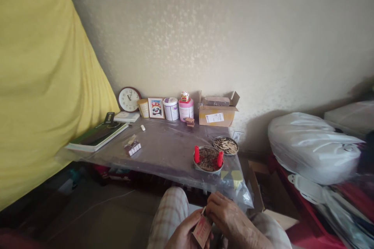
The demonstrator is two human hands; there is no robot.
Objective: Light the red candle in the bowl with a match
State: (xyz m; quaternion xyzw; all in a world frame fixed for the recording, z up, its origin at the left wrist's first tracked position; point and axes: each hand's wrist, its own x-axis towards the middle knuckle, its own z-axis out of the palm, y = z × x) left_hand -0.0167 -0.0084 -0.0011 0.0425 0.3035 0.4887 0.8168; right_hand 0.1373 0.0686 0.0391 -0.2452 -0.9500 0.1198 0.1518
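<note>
Plastic-covered table [163, 146] at centre. Wall clock [129, 99] at 10 o'clock, then framed panda picture [156, 108], white canister [171, 109], pink canister [186, 109]. Cardboard box [216, 113] at 12. Two metal dishes [225, 145] at 3. White bag [312, 147] far right.

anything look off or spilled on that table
Nothing looks spilled. The round metal dish of dark bits sits right at the front edge of the plastic-covered table, slightly overhanging by the look of it. Both the left hand and the right hand hold a small reddish paper box over the lap.
</note>
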